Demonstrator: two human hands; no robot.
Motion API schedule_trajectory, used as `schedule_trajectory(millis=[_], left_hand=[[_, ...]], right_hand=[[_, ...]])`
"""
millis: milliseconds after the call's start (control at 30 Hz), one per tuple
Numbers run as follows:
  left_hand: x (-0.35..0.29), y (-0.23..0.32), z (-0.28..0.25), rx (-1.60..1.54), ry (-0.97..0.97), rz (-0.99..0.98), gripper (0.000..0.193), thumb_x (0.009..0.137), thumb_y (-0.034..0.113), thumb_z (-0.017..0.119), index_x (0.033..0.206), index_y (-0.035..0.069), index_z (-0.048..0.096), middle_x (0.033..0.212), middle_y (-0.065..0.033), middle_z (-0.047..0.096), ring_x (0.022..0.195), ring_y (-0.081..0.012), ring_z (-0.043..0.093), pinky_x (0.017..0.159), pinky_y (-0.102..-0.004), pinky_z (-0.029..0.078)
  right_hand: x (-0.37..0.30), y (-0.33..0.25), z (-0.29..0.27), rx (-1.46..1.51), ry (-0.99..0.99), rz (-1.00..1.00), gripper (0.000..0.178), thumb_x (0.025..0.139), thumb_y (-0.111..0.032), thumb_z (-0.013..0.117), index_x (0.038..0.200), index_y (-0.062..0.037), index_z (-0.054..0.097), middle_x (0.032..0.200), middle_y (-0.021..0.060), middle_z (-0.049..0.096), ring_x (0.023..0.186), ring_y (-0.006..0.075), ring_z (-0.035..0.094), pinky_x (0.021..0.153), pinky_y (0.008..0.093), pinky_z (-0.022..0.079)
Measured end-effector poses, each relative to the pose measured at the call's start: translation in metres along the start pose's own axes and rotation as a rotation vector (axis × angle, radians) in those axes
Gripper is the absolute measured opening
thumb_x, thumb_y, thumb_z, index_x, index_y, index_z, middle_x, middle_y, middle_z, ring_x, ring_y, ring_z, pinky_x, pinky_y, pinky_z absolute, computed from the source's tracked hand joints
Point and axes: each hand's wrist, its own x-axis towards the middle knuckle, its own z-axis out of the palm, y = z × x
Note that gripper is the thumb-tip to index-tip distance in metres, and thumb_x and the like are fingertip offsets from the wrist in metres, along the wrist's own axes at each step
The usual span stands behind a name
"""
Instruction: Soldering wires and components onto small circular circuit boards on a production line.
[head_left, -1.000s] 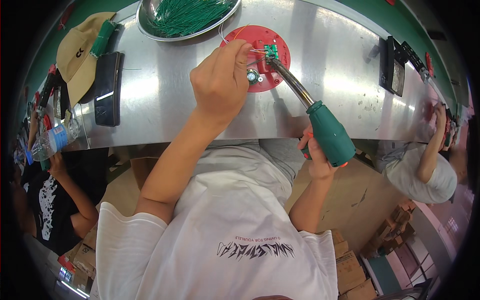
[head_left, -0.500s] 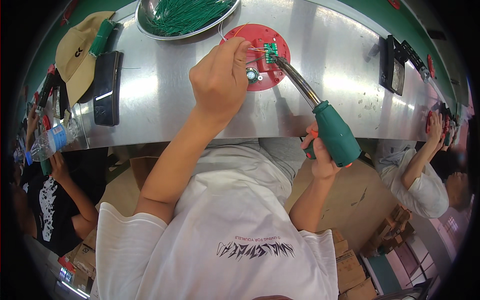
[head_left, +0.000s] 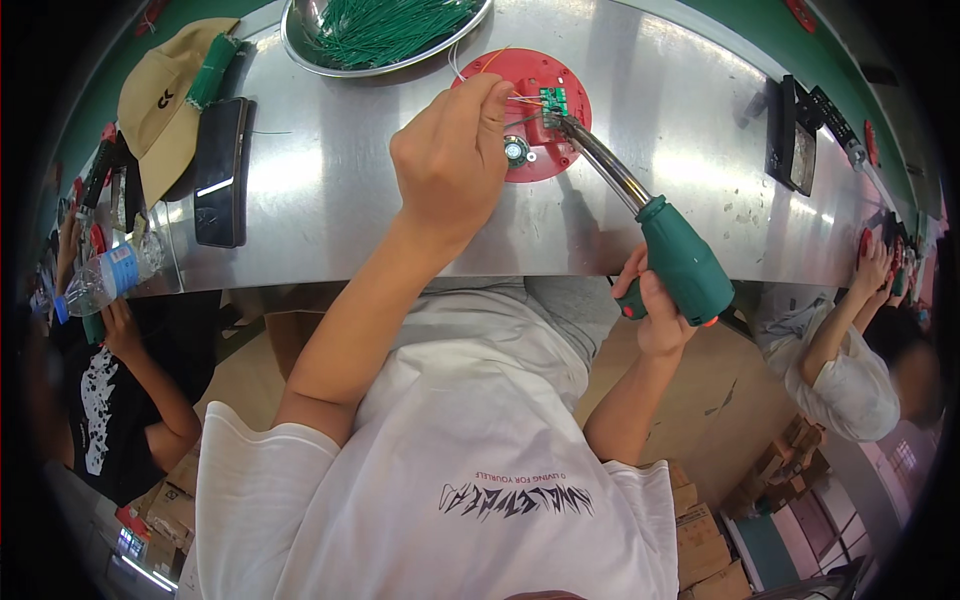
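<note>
A round red plastic housing (head_left: pixel 571 88) lies on the metal table, carrying a small green circuit board (head_left: pixel 553 101) and a round speaker-like part (head_left: pixel 516 151). My left hand (head_left: pixel 455 150) is closed in a pinch at the housing's left side, on thin wires (head_left: pixel 525 99) that run to the board. In my right hand (head_left: pixel 655 305) is a green soldering gun (head_left: pixel 685 255), gripped by its handle. Its long metal barrel slants up to the left, and the tip meets the lower edge of the board. The fingertips of my left hand partly hide the wires.
Behind my left hand stands a metal bowl (head_left: pixel 330 68) full of green wires. A phone (head_left: pixel 218 180), a tan cap (head_left: pixel 165 110) with a green wire bundle (head_left: pixel 213 72), and a plastic bottle (head_left: pixel 100 280) lie left. A black holder (head_left: pixel 793 140) sits right. Co-workers sit on both sides.
The whole view has shifted slightly, so everything sits a little to the right. My hands keep their holds, and the soldering tip stays at the board's lower edge.
</note>
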Motion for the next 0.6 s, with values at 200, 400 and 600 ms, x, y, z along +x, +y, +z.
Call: schedule_trajectory(millis=[200,400,600], left_hand=[[0.001,0.0,-0.001,0.004,-0.004,-0.008,0.01,0.091,0.009,0.071,0.094,0.001,0.067,0.069,-0.0118,0.066,0.054,-0.027,0.062,0.047,-0.0342,0.047],[0.002,-0.001,-0.003,-0.009,-0.012,-0.01,0.01,0.092,0.01,0.07,0.094,0.001,0.067,0.071,-0.0122,0.067,0.055,-0.0272,0.063,0.047,-0.0341,0.048],[0.002,0.002,-0.003,-0.012,-0.023,-0.025,0.01,0.092,0.01,0.07,0.094,0.001,0.068,0.071,-0.0124,0.067,0.056,-0.0269,0.064,0.048,-0.0338,0.048]], right_hand=[[0.001,0.004,0.003,-0.056,0.015,-0.099,0.04,0.09,-0.016,0.057,0.119,0.0114,0.058,0.095,0.0202,0.065,0.058,0.0208,0.061,0.056,0.0316,0.048],[0.004,0.007,-0.002,-0.04,0.081,-0.197,0.042,0.09,-0.018,0.055,0.118,0.0132,0.056,0.096,0.0219,0.065,0.056,0.0212,0.062,0.054,0.0313,0.048],[0.007,0.007,-0.009,-0.046,0.128,-0.204,0.04,0.092,-0.02,0.055,0.114,0.0124,0.057,0.097,0.0215,0.065,0.054,0.0213,0.062,0.052,0.0308,0.049]])
